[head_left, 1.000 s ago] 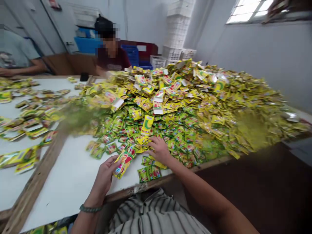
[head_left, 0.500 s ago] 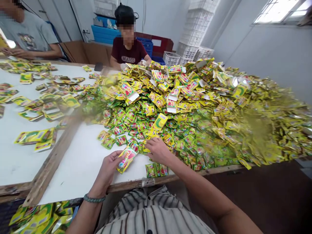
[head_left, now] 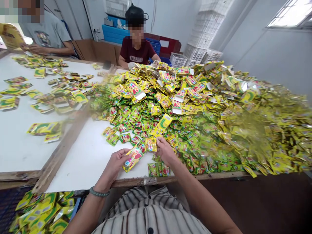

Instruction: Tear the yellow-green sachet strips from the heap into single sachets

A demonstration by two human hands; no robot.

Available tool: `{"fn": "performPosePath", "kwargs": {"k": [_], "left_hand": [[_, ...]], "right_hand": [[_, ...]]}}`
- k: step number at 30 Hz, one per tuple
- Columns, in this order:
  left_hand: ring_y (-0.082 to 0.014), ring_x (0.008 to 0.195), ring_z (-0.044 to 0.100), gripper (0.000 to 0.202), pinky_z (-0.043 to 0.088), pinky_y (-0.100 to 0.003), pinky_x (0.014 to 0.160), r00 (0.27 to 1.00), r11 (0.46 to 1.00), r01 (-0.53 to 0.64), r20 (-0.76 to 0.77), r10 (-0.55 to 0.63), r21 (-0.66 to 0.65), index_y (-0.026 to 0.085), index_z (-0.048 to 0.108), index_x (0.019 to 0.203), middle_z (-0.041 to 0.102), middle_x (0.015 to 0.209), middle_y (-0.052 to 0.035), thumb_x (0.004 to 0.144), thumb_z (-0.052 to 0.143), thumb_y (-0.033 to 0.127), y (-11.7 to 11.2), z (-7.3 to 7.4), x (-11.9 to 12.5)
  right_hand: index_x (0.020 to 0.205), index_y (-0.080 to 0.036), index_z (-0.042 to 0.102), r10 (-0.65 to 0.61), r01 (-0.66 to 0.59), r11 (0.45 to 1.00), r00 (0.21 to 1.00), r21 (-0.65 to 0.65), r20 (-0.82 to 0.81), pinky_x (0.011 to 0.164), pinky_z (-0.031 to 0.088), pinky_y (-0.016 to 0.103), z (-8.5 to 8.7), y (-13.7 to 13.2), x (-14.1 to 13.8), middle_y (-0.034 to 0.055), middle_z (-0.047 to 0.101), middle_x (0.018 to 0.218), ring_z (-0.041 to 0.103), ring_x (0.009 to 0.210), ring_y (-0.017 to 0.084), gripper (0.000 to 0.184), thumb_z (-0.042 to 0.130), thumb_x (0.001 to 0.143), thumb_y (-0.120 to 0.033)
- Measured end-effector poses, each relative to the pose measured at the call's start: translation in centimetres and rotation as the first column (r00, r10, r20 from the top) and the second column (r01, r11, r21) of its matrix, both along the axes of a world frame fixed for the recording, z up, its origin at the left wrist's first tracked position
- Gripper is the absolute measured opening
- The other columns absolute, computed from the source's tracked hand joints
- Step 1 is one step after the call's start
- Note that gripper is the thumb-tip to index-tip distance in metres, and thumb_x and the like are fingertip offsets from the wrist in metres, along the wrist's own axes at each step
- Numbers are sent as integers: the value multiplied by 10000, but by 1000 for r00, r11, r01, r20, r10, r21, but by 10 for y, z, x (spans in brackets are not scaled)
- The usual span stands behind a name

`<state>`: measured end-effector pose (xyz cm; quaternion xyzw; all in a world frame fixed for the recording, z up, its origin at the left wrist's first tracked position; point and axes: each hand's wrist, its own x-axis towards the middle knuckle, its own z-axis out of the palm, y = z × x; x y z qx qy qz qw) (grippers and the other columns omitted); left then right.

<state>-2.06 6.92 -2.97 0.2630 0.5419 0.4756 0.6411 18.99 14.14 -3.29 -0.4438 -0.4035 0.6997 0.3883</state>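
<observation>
My left hand is closed on a flat yellow-and-green printed carton, tilted with its upper end toward the pile. Between the fingertips of my right hand is a small yellow sachet, held close beside the carton's upper end. Several green sachets lie loose on the white tabletop just beyond my hands. A short row of green sachets rests at the table edge below my right hand. Another yellow carton lies on the pile ahead.
A large heap of yellow and green sachets spreads across the right. A wooden strip divides the table, with yellow cartons on its left. Below the edge sits a crate of yellow cartons. Two people work across the table.
My right hand has drawn back from the pile and now shows a yellow sachet in its fingers. The carton stays in my left hand. The whole view has shifted slightly.
</observation>
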Motion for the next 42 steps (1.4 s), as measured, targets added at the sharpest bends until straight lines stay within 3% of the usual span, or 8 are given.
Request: {"fn": "performPosePath", "kwargs": {"k": [5,10,15,21,27,30,35,42], "left_hand": [[-152,609,657,429,497,-224,580,999,999,-41,-8,41,-10,121,695,886,752,778,-54,556,843,352,-1,4,2],[-171,645,671,453,522,-257,637,998,1000,-8,-60,8,-11,128,701,905,754,823,-57,545,850,358,-2,10,0],[-190,719,686,419,532,-262,680,993,994,103,-60,-102,21,142,711,934,755,881,-59,596,827,362,-3,15,1],[-199,748,690,420,535,-274,712,987,988,152,-47,-151,27,143,715,957,754,909,-72,625,809,382,-3,13,4],[-205,761,688,440,533,-273,698,989,991,130,-73,-126,44,149,713,959,751,936,-63,600,823,378,0,11,9],[-193,748,686,409,528,-262,698,987,988,147,-69,-143,47,161,723,935,756,912,-49,592,831,357,2,11,11],[-190,706,685,389,527,-270,680,997,997,69,-45,-68,24,164,733,894,760,868,-38,570,844,347,5,9,15],[-181,701,684,385,524,-273,694,999,999,20,48,-22,36,159,722,887,759,857,-36,563,849,323,8,7,23]], "right_hand": [[945,-223,511,-73,74,997,996,29,-57,560,439,202,1,-8,-12,-17,612,839,553,654,108,419,758,654,-397],[942,-209,596,5,-49,961,987,273,161,676,475,232,16,0,-3,4,637,929,586,797,135,332,715,705,-408],[808,-192,635,120,-295,859,910,418,397,623,457,238,18,11,1,-13,621,768,570,683,130,199,723,703,-337],[729,-197,678,111,-537,657,764,530,636,712,429,247,18,18,-1,-9,639,765,582,761,144,77,744,689,-190],[788,-202,632,-31,-431,782,694,450,719,484,266,201,24,18,-2,-95,380,530,357,502,85,243,795,622,-272],[830,-198,599,2,-377,820,754,431,657,488,295,193,27,14,-4,-92,421,584,381,529,81,314,796,586,-219],[925,-201,568,95,-286,870,897,402,432,584,444,221,27,3,-4,-44,526,710,506,612,99,262,686,694,-237],[1034,-223,572,-59,-240,800,881,550,470,753,516,288,28,-16,-2,26,661,881,638,792,147,227,553,810,-194]]}}
